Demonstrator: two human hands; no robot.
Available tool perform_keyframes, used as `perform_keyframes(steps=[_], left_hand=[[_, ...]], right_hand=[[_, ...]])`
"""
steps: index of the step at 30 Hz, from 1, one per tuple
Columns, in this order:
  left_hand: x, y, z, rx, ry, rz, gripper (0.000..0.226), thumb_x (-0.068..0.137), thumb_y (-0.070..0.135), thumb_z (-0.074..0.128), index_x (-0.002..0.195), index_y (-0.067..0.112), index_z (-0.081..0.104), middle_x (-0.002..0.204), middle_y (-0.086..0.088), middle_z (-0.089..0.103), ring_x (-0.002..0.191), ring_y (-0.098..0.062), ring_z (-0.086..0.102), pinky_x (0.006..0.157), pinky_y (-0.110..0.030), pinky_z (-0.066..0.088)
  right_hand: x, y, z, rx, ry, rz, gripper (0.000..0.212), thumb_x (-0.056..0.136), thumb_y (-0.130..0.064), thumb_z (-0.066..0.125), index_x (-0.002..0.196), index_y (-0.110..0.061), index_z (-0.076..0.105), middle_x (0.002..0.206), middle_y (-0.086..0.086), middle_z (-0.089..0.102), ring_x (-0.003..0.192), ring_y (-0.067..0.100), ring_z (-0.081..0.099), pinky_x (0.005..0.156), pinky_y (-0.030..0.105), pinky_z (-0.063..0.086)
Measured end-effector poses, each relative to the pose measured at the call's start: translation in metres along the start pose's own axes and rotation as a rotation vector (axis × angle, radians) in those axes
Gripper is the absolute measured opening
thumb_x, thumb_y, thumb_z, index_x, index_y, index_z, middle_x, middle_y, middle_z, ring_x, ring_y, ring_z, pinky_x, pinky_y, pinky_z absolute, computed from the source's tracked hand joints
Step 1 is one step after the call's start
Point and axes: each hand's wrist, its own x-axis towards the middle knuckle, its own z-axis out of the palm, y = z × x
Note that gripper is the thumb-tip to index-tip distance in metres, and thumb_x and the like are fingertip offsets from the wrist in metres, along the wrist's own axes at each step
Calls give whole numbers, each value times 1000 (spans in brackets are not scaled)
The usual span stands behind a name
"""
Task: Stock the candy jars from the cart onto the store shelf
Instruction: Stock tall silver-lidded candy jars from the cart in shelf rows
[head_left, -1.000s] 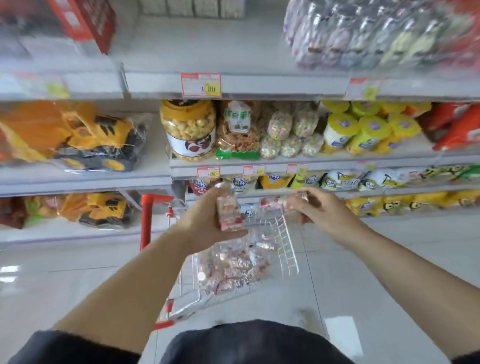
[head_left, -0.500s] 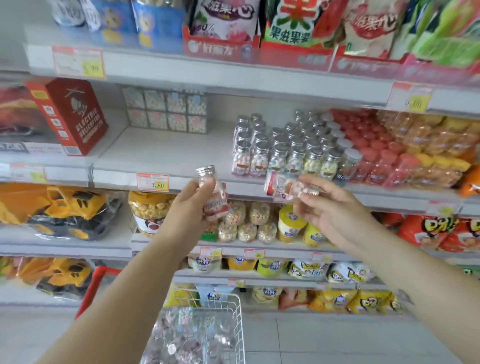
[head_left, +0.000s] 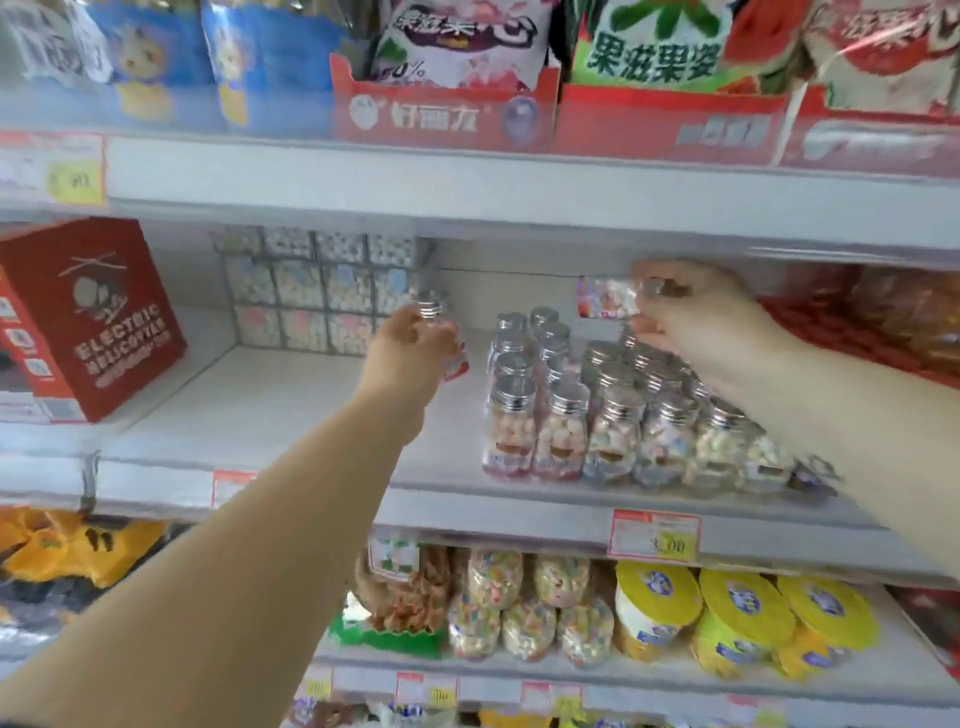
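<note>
The left hand (head_left: 410, 353) is curled round a small clear candy jar with a silver screw cap (head_left: 431, 310). It holds the jar upright, cap uppermost, over the middle of the white metal shelf (head_left: 260, 415). The right hand (head_left: 696, 332) pinches a second jar of the same kind (head_left: 608, 297) at its cap end. This jar lies on its side in the air, above the back rows of the block of stocked jars (head_left: 613, 421) on the right part of the shelf, which reaches the front edge.

Handling, as judged:
- Each jar appears light and rigid, with a smooth wall and a glossy label that is likely slippery
- Glass or plastic cannot be told, so treat it as breakable
- Grip round the body below the cap, not by the cap alone
- Turn the sideways jar upright before setting it down
- The stocked jars are narrow and close-packed, so a knock could topple a row

Bare shelf lies left of the block, toward the red cardboard carton (head_left: 88, 322) at the left end
</note>
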Motion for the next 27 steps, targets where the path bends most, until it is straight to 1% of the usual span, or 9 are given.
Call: perform_keyframes(steps=[3,4,6,8,11,13,19,24,27], left_hand=[[36,-5,13,61,32,51,5,95,3,58,98,8,59,93,-8,61,79,-22,63,74,-29,60],[49,-8,17,87,34,61,12,96,3,57,87,11,57,91,-9,61,79,-22,64,70,-29,60],[73,-14,25,155,-15,85,8,97,10,59,89,11,59,98,-10,65,83,-22,67,71,-33,58],[86,-18,29,258,-57,82,7,96,16,62,102,12,63,99,-7,67,74,-14,66,67,-28,56],[99,-25,32,245,-203,23,11,99,12,56,99,19,65,72,4,61,45,0,55,48,-13,44],[105,-26,34,263,-249,0,15,100,9,52,94,18,61,59,7,58,38,1,51,38,-12,40],[114,-19,31,382,-349,-14,20,100,8,51,92,21,64,62,8,67,48,0,61,45,-11,47],[115,-27,26,351,-531,-30,31,98,0,50,114,17,71,104,-1,75,82,-7,70,68,-19,51],[113,-27,28,329,-563,-23,31,96,-1,52,114,15,72,106,-2,75,86,-8,70,68,-19,52]], right_hand=[[42,6,5,-118,-13,-29,32,90,3,53,103,-22,68,101,8,67,87,32,67,92,54,55],[56,8,6,-179,-52,-28,28,92,2,52,107,-14,68,104,10,65,88,31,64,93,53,54],[81,10,12,-361,-111,-47,28,94,0,52,120,0,62,102,13,57,90,27,56,95,48,52],[98,12,23,-504,-143,-74,33,92,-1,54,125,0,59,101,13,55,90,25,53,91,43,51],[113,14,43,-697,-299,-80,35,91,0,57,126,0,59,103,15,61,86,25,57,83,38,54],[122,12,54,-762,-422,-55,36,88,-1,62,124,0,62,99,13,65,75,20,61,69,31,56],[141,17,71,-606,-592,142,39,95,3,50,133,-1,53,77,8,58,59,15,51,48,18,45],[146,16,73,-608,-643,153,30,93,-7,59,123,-13,62,90,5,62,78,17,58,81,31,52],[138,8,69,-632,-687,154,32,99,-30,56,125,-13,62,105,6,65,85,18,57,84,31,49]])
